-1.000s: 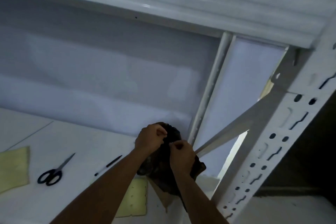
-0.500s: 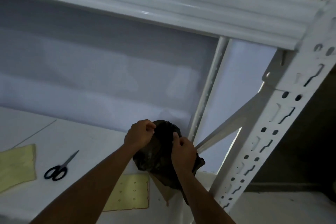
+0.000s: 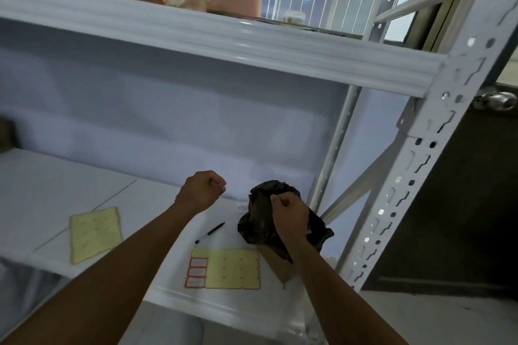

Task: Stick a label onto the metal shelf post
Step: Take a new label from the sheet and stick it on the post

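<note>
While both hands hover over the shelf, I log where things lie. Left hand (image 3: 202, 193) is curled into a loose fist, thumb against forefinger, held above the shelf (image 3: 56, 176) well left of the black bag (image 3: 263, 221); something thin glints at the fingertips (image 3: 221, 185), too small for me to say whether it is a label. Right hand (image 3: 290, 217) is closed, fingers pinched, resting on the black bag, which sits on a brown box (image 3: 281, 269) near the right end of the shelf.

Label sheet (image 3: 224, 269) lies flat near the front edge, three red-bordered labels left in its left column, the rest bare yellow backing. A second, empty yellow sheet (image 3: 95, 232) lies further left. Black pen (image 3: 210, 232) rests between the hands.

Metal shelf post (image 3: 406, 182) stands at the right, perforated, with no label visible on it.

My judgement: step in hand is getting a label ready, not yet applying it. Next move calls for carrying a peeled label rightward to a flat stretch of the post between the holes and pressing it down smooth.

Hard to make out: contents of either pinch, what the bag holds, and the post's lower end, cut off behind my right forearm.
</note>
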